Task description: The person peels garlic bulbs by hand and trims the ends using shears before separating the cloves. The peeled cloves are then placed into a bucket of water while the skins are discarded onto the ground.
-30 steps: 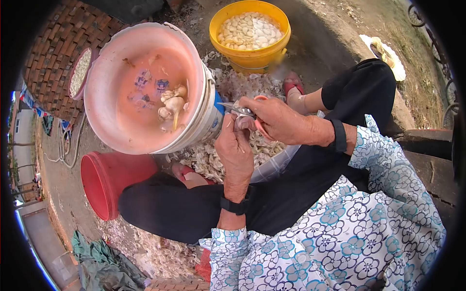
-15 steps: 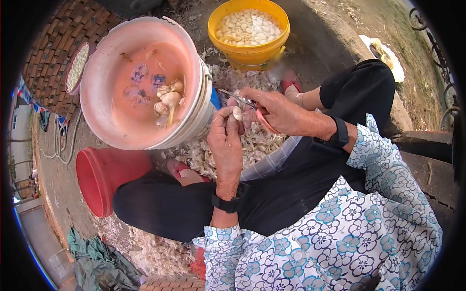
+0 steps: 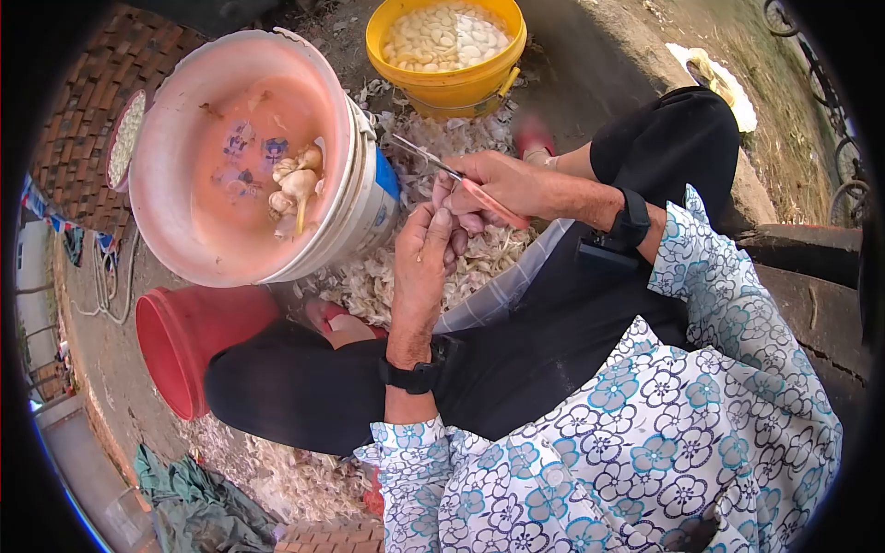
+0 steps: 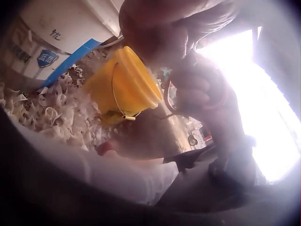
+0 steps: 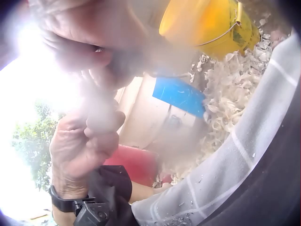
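In the head view the right hand [image 3: 521, 189] grips scissors with orange-pink handles [image 3: 496, 205]; their blades [image 3: 419, 152] point up and left, beyond the left fingertips. The left hand [image 3: 417, 267] is close below, its thumb and fingers pinched together and meeting the right hand's fingers. A pale garlic clove is between them, mostly hidden by the fingers now. In the left wrist view a scissor handle loop [image 4: 169, 96] shows around the right fingers. Left of the hands, garlic bulbs [image 3: 297, 184] lie inside a large pinkish-white bucket [image 3: 157, 175].
A yellow bucket [image 3: 442, 88] of peeled cloves in water stands at the back. A red bucket [image 3: 166, 355] lies near the left knee. Garlic skins [image 3: 355, 286] heap below the hands, beside a grey checked cloth [image 3: 502, 295] over the lap.
The scissor blades were at the left fingertips and now point past them. A white clove showed in the left fingers half a second ago; the thumb now covers it. The head view has shifted slightly.
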